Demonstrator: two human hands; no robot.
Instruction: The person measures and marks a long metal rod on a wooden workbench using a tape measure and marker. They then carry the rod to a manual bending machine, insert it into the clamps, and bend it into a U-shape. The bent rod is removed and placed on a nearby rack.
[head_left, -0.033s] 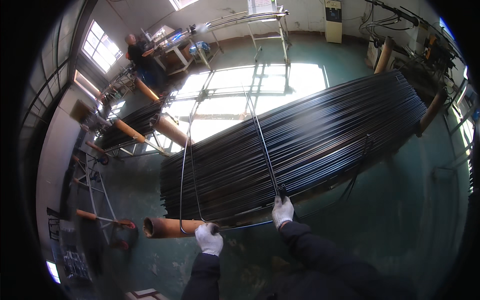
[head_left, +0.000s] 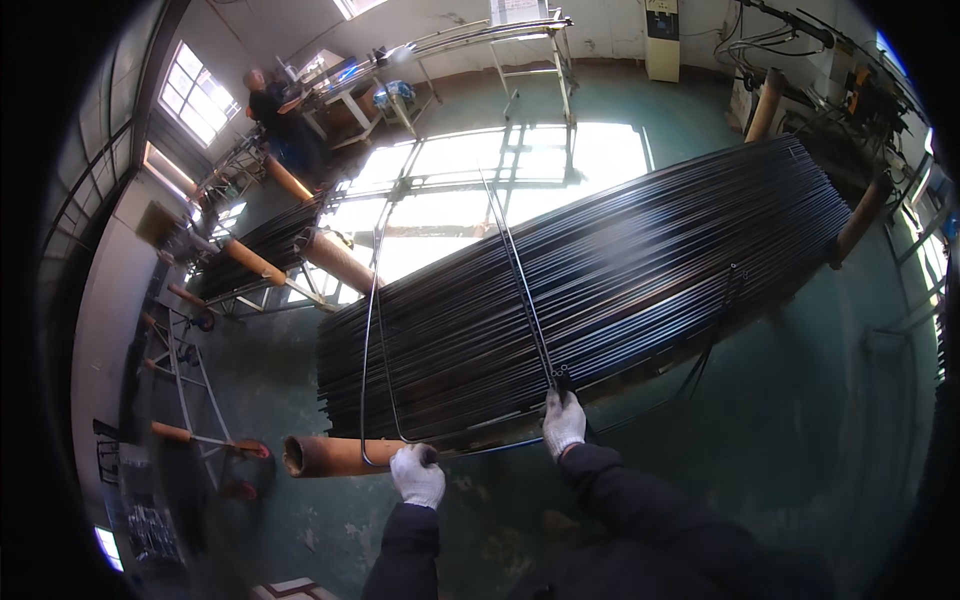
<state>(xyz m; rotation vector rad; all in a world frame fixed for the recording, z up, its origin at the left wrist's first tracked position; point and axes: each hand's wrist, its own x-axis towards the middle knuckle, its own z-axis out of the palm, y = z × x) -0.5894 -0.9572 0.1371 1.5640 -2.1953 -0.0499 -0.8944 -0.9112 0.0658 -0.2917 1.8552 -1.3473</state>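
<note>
- so there's a big stack of dark metal tubes (head_left: 640, 250) here, and a thin bent tube (head_left: 365, 380) crosses its left end, curving into a run along its near edge
- left hand (head_left: 417, 476), white knit glove, is at the stack's near-left edge, fingers curled closed around that run
- right hand (head_left: 565, 422), same kind of glove, is farther right on the stack's near edge, looks closed on the near end of a straight tube (head_left: 524, 290) lying across the stack; can't see the fingers' undersides
- few small round tube ends (head_left: 562, 372) poke out just above it, at the stack's near edge
- orange-brown cylinder (head_left: 335, 457) sits at the stack's near-left corner, another (head_left: 340, 262) at its far-left one
- smaller tube stack (head_left: 255, 250) is left of the big one
- co-worker (head_left: 275, 110) is well beyond the stack, far left
</note>
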